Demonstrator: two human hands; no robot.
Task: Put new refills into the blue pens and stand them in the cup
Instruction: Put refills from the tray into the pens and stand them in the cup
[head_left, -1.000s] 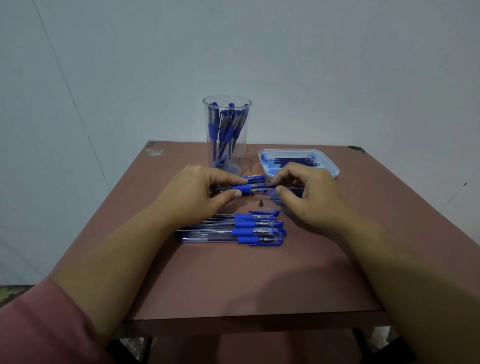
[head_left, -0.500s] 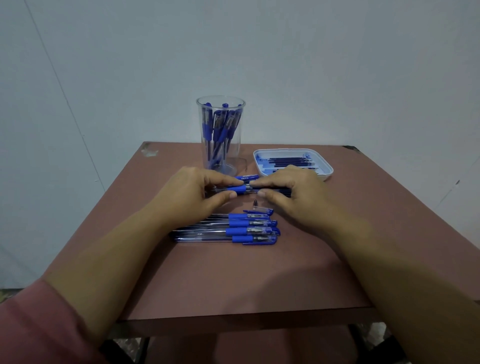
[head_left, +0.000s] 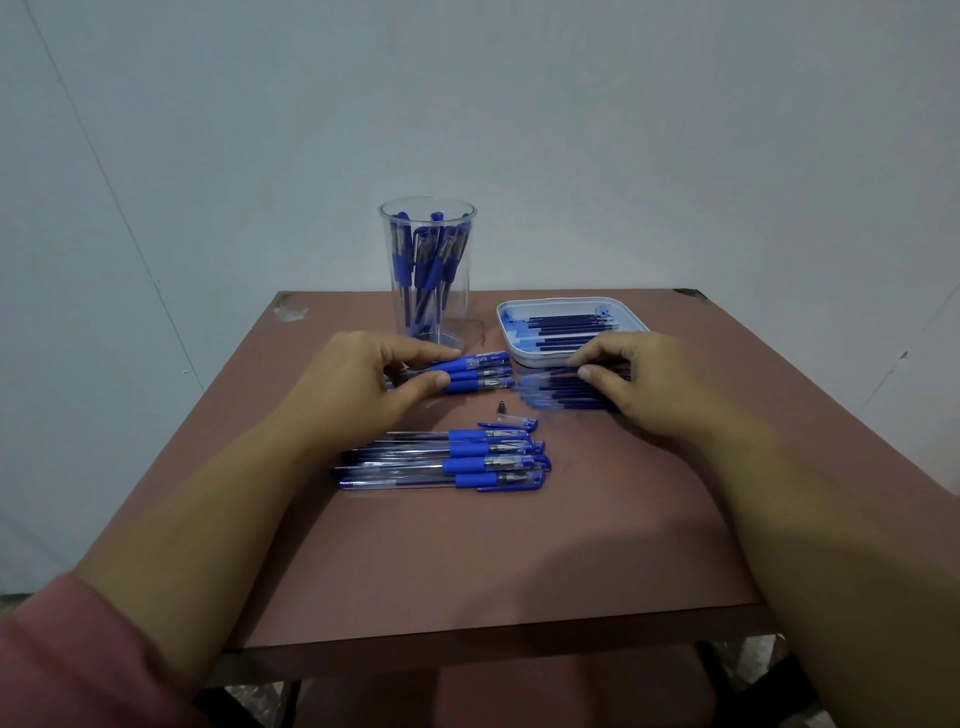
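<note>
Three pens (head_left: 475, 375) lie side by side on the table (head_left: 467, 561), just in front of the cup (head_left: 427, 270). The left hand (head_left: 358, 384) holds them, with fingers over the top and thumb under the near one, curled round the barrels. Their writing ends point right, towards the loose refills (head_left: 558, 389), which lie in a bunch just beside them. The right hand (head_left: 639, 384) is bent onto that bunch in a narrow grip, thumb and fingertips close together at its far edge. Which refill it has, I cannot tell.

The cup already has a good many pens standing in it, so I judge part of the job done. Still to do are the three in hand and a row of pens (head_left: 457, 460) lying nearer the person. A loose tip (head_left: 502, 406) and a cap (head_left: 511, 424) lie between the row and the three, so at least one pen seems to be apart. More refills sit in the tray (head_left: 571, 358), which is behind the right hand. I would put the task at around the middle, with fitting and standing still left for every pen on the table
</note>
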